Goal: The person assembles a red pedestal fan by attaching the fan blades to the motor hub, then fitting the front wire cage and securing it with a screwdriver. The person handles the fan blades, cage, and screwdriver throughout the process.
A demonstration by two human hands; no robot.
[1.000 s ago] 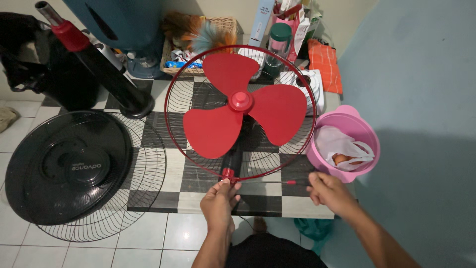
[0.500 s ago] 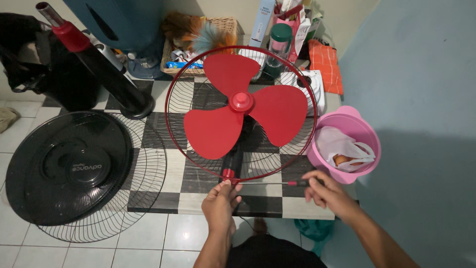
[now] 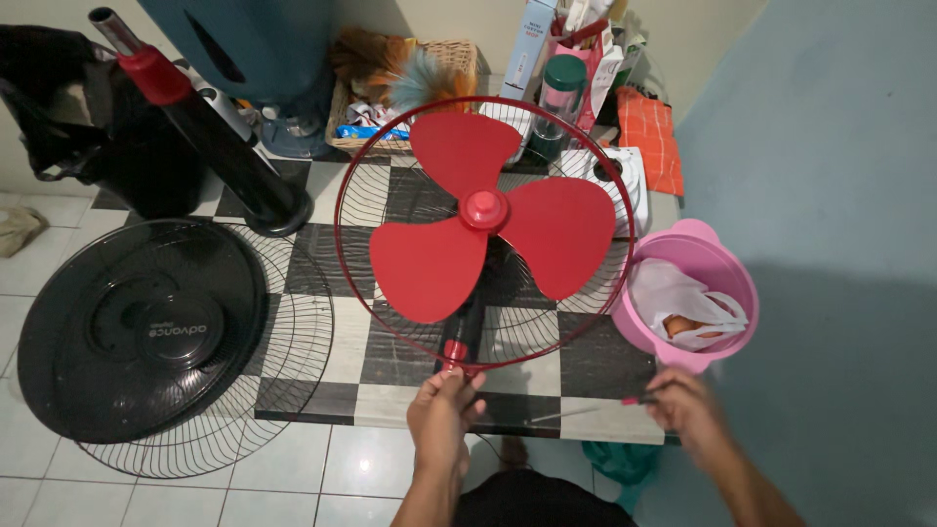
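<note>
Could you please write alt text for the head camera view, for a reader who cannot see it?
A person's left hand pinches the bottom rim of a red fan guard with three red blades, lying on a checkered table, while the right hand holds a thin red-handled screwdriver. A black fan grille lies at left, a pink bucket at right.

Red fan with three blades (image 3: 483,229) inside a red wire guard (image 3: 363,161), lying on a checkered table (image 3: 390,366). Left hand (image 3: 441,415) pinches the red clip (image 3: 454,351) at the guard's near rim. Right hand (image 3: 691,410), blurred, grips a thin screwdriver (image 3: 595,407), its tip well apart from the clip. Pink bucket (image 3: 717,256) with a white bag just beside the guard; black grille (image 3: 283,390) at left.
</note>
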